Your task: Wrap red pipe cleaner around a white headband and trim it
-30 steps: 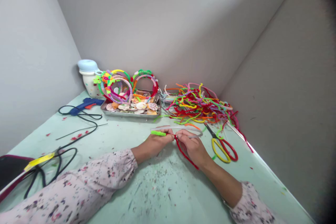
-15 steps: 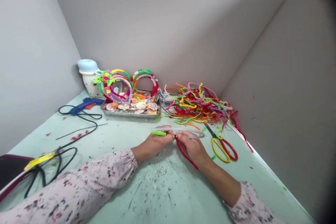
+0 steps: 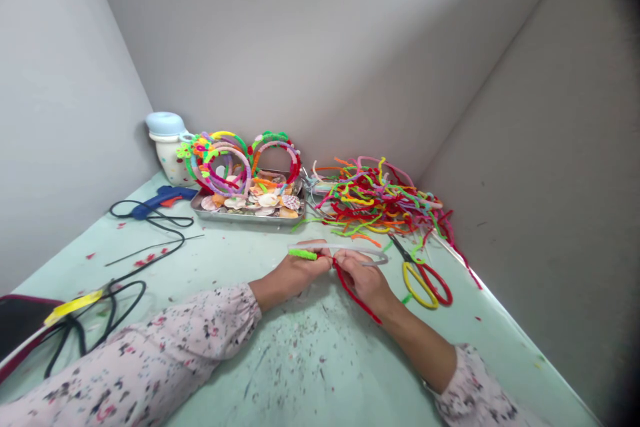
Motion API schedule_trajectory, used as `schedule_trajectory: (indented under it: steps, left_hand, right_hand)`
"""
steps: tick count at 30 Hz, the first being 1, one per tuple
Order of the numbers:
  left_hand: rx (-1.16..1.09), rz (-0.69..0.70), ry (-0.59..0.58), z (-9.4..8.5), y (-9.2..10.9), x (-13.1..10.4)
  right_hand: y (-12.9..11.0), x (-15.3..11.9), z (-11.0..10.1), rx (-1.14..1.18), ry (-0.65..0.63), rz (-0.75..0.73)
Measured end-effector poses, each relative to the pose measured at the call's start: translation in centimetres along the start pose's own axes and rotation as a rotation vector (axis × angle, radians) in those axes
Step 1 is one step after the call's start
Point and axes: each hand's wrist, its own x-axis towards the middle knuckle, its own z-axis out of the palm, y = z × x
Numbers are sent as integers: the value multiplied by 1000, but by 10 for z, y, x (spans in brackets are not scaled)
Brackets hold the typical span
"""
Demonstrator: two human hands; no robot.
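Over the middle of the table, my left hand (image 3: 303, 272) is closed on a pale plastic headband (image 3: 345, 249). One end of the band is covered in bright green pipe cleaner (image 3: 303, 254) and pokes out past the left fingers. My right hand (image 3: 364, 278) sits close beside it, fingertips pinching a red pipe cleaner (image 3: 354, 295) where it meets the band. The red tail hangs down toward my right wrist. The band's bare, curved far end shows above and behind the right hand. Fingers hide part of the wrapping.
Scissors (image 3: 421, 275) lie right of my hand, below a tangled heap of pipe cleaners (image 3: 380, 197). Behind stands a metal tray (image 3: 250, 218) of shells with wrapped headbands (image 3: 227, 167). A blue glue gun (image 3: 163, 200), black cable (image 3: 143, 283) and lidded cup (image 3: 173, 157) are left.
Both hands stay almost in place. The red pipe cleaner's loose tail has shifted slightly down and to the right.
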Motion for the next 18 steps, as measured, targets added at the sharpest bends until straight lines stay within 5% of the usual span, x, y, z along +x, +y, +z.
schedule_trajectory:
  steps: [3, 10, 18]
  left_hand:
    - [5, -75, -7, 0, -2, 0]
    - [-63, 29, 25, -1, 2, 1]
    - [-67, 4, 40, 1, -1, 1]
  right_hand:
    - [0, 0, 0, 10, -23, 26]
    - [2, -3, 2, -91, 138, 25]
    - [5, -1, 3, 61, 85, 99]
